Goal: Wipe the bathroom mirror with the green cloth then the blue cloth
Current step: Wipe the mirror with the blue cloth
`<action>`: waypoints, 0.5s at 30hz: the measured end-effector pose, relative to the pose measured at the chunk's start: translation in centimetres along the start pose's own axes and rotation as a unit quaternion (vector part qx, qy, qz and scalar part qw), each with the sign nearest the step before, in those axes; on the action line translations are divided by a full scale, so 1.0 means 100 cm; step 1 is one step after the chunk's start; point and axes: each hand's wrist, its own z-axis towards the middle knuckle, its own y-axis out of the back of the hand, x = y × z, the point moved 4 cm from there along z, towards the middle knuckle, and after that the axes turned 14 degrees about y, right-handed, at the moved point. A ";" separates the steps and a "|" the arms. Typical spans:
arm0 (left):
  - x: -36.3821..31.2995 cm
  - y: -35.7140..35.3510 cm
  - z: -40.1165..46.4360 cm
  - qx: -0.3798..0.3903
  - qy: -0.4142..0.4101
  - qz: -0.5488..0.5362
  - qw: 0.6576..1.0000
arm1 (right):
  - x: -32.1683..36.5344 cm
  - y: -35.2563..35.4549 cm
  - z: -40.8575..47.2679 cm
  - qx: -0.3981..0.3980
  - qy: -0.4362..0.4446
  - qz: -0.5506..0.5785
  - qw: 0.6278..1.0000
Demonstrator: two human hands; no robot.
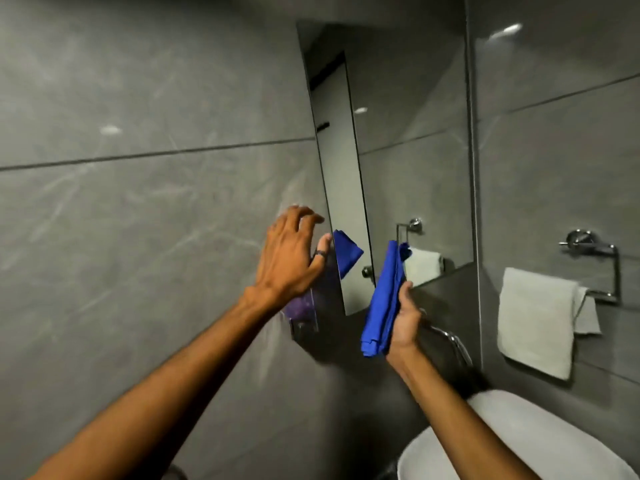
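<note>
The tall bathroom mirror (408,133) hangs on the grey tiled wall, seen at a slant. My right hand (403,318) grips a folded blue cloth (384,299), held upright just below the mirror's lower edge. A blue reflection of the cloth shows in the mirror's lower left corner. My left hand (291,258) hovers with fingers spread by the mirror's left edge, above a clear wall holder (304,313), and holds nothing. A ring sits on one finger. No green cloth is in view.
A white washbasin (540,441) sits at the lower right with a chrome tap (450,341) above it. A white towel (536,320) hangs on a chrome ring (602,268) on the right wall. Grey tiles cover the left wall.
</note>
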 end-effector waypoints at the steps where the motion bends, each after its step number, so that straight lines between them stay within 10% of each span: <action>1: 0.000 0.003 0.022 0.000 -0.002 0.019 1.000 | 0.003 -0.011 0.016 0.036 0.054 -0.073 0.995; 4: 0.011 0.004 0.075 0.014 -0.032 0.113 0.993 | -0.019 -0.042 0.050 0.207 0.214 -0.315 0.901; 8: 0.031 -0.004 0.118 0.001 -0.074 0.270 0.960 | -0.073 -0.037 0.076 0.258 0.344 -0.599 0.675; 15: 0.037 -0.022 0.129 -0.159 -0.110 0.312 0.930 | -0.080 -0.020 0.121 0.249 0.436 -0.617 0.606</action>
